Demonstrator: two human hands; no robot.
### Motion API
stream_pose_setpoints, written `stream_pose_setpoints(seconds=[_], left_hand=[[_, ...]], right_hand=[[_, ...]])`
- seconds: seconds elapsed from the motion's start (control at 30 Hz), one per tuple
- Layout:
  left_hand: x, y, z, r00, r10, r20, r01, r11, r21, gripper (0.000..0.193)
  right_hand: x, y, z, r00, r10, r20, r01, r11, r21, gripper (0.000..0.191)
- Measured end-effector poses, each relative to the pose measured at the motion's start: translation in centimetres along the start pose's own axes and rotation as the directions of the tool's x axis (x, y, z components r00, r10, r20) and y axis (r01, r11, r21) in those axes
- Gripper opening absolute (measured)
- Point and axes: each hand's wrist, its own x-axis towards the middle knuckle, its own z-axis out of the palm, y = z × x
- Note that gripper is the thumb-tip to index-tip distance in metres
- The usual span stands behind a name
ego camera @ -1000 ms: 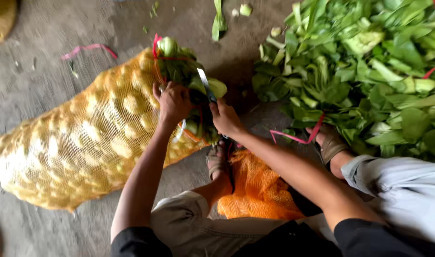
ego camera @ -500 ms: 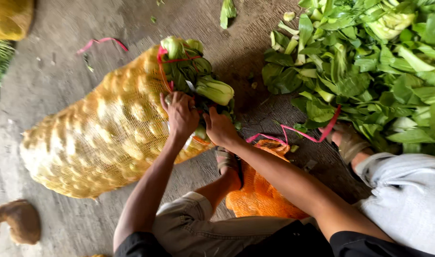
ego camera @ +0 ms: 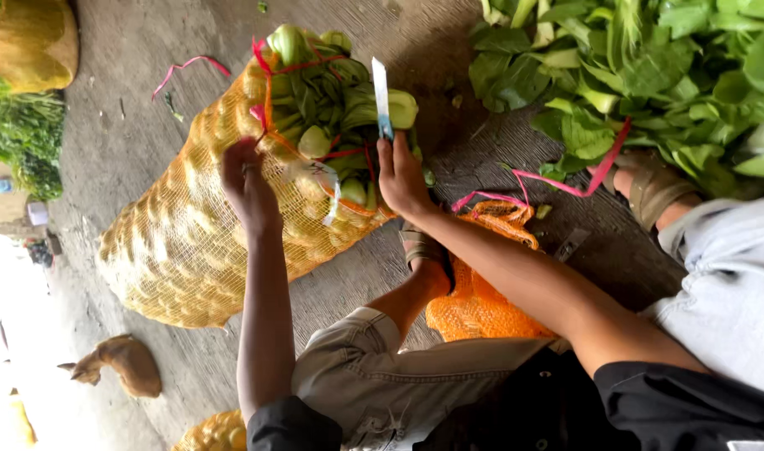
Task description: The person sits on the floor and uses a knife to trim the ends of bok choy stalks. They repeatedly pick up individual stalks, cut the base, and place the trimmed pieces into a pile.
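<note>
Hands at the mouth of a bulging yellow mesh sack (ego camera: 182, 242), lying on its side across grey concrete floor (ego camera: 140, 75). Left hand (ego camera: 248, 185) curled shut, pinching mesh just beside the red string (ego camera: 269, 75) laced around the sack's rim. Right hand (ego camera: 401, 175) closed around the handle of a small knife (ego camera: 380, 93), pale blade pointing up and away, rising past leafy green vegetables (ego camera: 332, 92) spilling out of the open end. Blade edge right against the greens, tip free in the air above them.

Sack mouth crowded: greens bulging past the rim, a white strip (ego camera: 332, 188) hanging between both hands, red string crossing over the stalks. Little slack between the two wrists.

Open floor only above and left of the sack, with a loose pink string (ego camera: 186, 67) lying there. Heap of loose green leaves (ego camera: 649, 75) filling the upper right, close to the knife side, a pink band (ego camera: 557, 175) trailing from its lower edge. Orange netting (ego camera: 482, 292) bunched below the right forearm, a sandalled foot (ego camera: 428, 250) touching it, another sandalled foot (ego camera: 653, 188) at the leaf heap's edge. Second yellow sack (ego camera: 27, 46) and more greens hemming the far left corner; brown animal (ego camera: 119, 367) lying just beyond the sack's closed end.
</note>
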Motion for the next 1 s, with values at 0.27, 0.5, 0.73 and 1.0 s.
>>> stream_pose_setpoints(seconds=[0.27,0.5,0.73,1.0], left_hand=[[-8.0,0.8,3.8,0.744,0.201,0.637,-0.622,0.557,0.551,0.02],[-6.9,-3.7,9.3,0.811,0.061,0.582,-0.575,-0.098,0.812,0.044],[-4.0,-4.7,11.1,0.851,-0.085,0.519,-0.524,-0.057,0.85,0.019],[-1.9,-3.1,8.8,0.851,-0.177,0.494,-0.415,0.35,0.84,0.015]], right_hand=[[-1.3,1.1,-5.2,0.97,0.239,0.038,-0.236,0.969,-0.076,0.025],[-2.9,0.7,-5.2,0.985,0.143,0.094,-0.128,0.98,-0.154,0.026],[-2.5,0.7,-5.5,0.976,0.133,0.174,-0.099,0.977,-0.19,0.029],[-3.1,1.3,-4.6,0.881,0.276,0.384,-0.175,0.944,-0.279,0.03]])
